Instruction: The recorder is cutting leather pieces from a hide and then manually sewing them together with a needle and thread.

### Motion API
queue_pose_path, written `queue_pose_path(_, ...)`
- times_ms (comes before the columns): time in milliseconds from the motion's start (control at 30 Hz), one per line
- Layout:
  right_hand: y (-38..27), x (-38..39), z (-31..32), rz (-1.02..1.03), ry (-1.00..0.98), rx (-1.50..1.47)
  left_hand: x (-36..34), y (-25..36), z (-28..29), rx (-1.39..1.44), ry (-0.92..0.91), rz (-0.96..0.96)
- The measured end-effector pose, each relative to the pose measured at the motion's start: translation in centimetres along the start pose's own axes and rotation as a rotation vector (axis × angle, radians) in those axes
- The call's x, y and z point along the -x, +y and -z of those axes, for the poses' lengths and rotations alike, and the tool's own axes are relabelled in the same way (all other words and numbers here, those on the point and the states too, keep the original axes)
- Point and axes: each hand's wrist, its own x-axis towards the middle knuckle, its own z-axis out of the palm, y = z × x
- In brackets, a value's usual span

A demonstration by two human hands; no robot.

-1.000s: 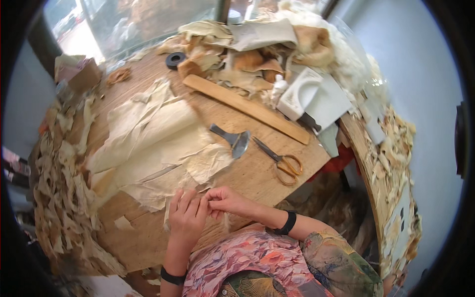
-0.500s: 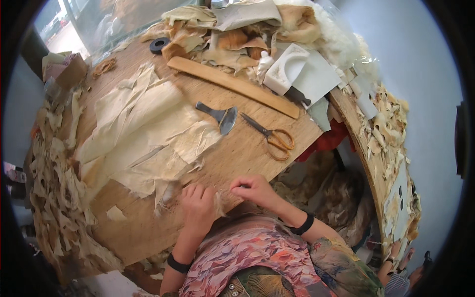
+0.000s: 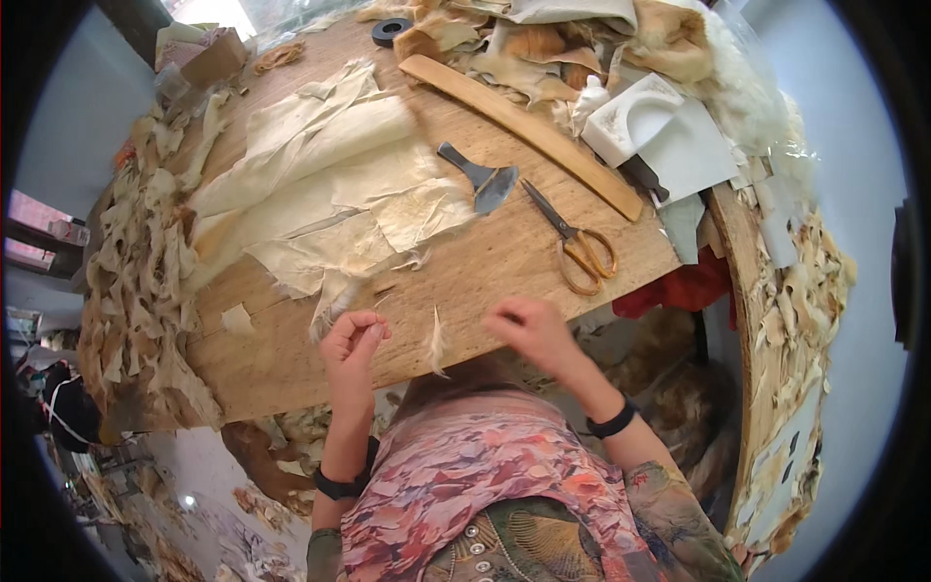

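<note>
My left hand (image 3: 355, 339) is at the table's near edge, thumb and fingers pinched together beside the lower corner of a pale hide (image 3: 335, 209). Whatever the pinch holds is too small to make out. To its right, my right hand (image 3: 533, 333) hovers over the near edge with curled fingers, slightly smeared; I cannot see what they hold. A thin tuft of light fur (image 3: 436, 344) lies on the wood between both hands, touched by neither. Beyond my right hand lie scissors (image 3: 572, 242) with orange-brown handles and a wide-bladed metal scraper (image 3: 485, 179).
A long wooden slat (image 3: 524, 136) lies slantwise behind the tools. Fur and hide pieces (image 3: 543, 48) heap up at the back, near a black tape roll (image 3: 391, 32) and a white foam block (image 3: 630, 116). Hide scraps hang along the left edge (image 3: 145, 281). A small scrap (image 3: 238, 318) lies near left.
My hands have moved apart, exposing the fur tuft between them. The whole view has shifted, so the table things appear higher and farther right.
</note>
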Motion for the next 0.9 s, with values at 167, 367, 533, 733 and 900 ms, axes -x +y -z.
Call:
queue_pose_path(167,0.6,-2.0,-5.1,0.504,-0.018,0.460,1.4,-0.7,-3.7,-0.044,0.075,-0.096)
queue_pose_path(367,0.3,-0.1,0.0,0.452,-0.691,0.174,3.1,-1.3,-7.3,-0.034,0.033,-0.077)
queue_pose_path(533,-0.6,1.2,2.3,-0.025,-0.264,-0.412,3.8,-0.7,-10.1,-0.473,-0.041,-0.320)
queue_pose_path(733,-0.7,2.1,2.8,-0.027,-0.084,-0.498,4.3,-1.2,-11.4,-0.656,-0.120,-0.453)
queue_pose_path(900,0.2,2.9,3.2,-0.020,-0.065,-0.459,4.7,-1.8,-12.1,-0.584,-0.184,-0.400)
